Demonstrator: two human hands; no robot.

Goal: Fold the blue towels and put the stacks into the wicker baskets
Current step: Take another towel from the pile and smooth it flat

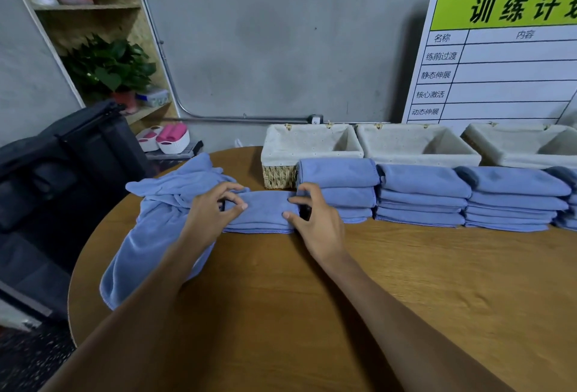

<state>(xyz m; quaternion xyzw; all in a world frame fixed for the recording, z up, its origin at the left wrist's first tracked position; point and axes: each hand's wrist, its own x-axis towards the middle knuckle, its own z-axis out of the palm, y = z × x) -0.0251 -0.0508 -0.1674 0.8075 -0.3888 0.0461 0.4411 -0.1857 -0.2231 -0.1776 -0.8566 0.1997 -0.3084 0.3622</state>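
Note:
A small folded blue towel (261, 213) lies on the round wooden table (312, 291). My left hand (209, 217) pinches its left end and my right hand (315, 220) pinches its right end. Unfolded blue towels (150, 235) lie heaped to the left, partly under my left arm. Stacks of folded blue towels (340, 187), (421, 195), (512, 201) stand in a row to the right, and a further stack shows at the frame's right edge. Behind them sit three cloth-lined wicker baskets (281, 154), (418, 157), (530, 160) with nothing visible inside.
A white board with a green header (499, 57) leans on the grey wall at the back right. A black bag (62, 167) sits off the table's left edge. A shelf with potted plants (106, 67) stands at the back left, slippers (165, 138) below it.

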